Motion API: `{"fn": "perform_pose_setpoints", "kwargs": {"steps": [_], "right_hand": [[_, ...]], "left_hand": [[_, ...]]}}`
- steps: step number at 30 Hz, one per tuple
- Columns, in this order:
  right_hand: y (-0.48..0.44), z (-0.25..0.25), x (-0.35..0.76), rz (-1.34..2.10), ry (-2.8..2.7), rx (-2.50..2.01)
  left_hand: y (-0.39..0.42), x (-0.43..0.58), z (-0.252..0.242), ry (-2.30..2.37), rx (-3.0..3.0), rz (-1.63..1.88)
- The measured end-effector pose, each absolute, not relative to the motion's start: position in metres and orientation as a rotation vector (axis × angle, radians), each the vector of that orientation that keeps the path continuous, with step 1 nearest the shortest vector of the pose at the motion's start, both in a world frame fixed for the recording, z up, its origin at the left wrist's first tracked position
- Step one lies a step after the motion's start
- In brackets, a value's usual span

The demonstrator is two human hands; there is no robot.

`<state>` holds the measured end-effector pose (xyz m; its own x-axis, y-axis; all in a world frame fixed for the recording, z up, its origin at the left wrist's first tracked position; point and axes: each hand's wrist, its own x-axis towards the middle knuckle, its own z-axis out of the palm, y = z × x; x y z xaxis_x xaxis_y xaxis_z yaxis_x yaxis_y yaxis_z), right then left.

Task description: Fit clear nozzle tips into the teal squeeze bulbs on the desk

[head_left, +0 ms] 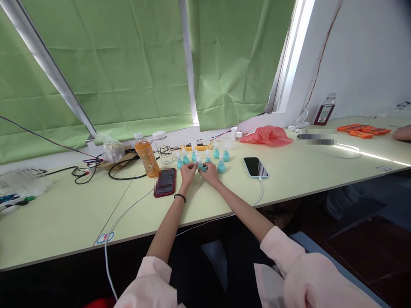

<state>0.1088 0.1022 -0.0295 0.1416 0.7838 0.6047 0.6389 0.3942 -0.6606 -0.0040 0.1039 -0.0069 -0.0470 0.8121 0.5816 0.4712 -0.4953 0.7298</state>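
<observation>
My left hand and my right hand meet over the table, both closed on one small bulb aspirator. It has a teal squeeze bulb and a pale, see-through nozzle, tilted between my fingertips. My left fingers are at the nozzle, and my right fingers grip the bulb side. Several like bulb aspirators stand upright around my hands: one at the left, one at the right, and others behind, such as a back one. My fingers partly hide the held one.
Left of my hands are a red-cased phone, an orange drink bottle and a clear jar. A charging phone and red bubble wrap lie right. Orange tools and another person's hand are farther right.
</observation>
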Motion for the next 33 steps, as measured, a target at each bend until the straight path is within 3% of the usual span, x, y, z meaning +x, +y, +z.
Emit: {"fn": "perform_pose_setpoints", "kwargs": {"steps": [19,33], "right_hand": [[0.1031,-0.0302,0.1085,0.159,-1.558,-1.304],[0.1036,-0.0312,0.1093,0.169,-1.570,-1.299]], "left_hand": [[0.0997,-0.0037,-0.0026,1.317,1.686,1.617],[0.0959,-0.0039,0.0006,1.063,1.398,1.383]]}}
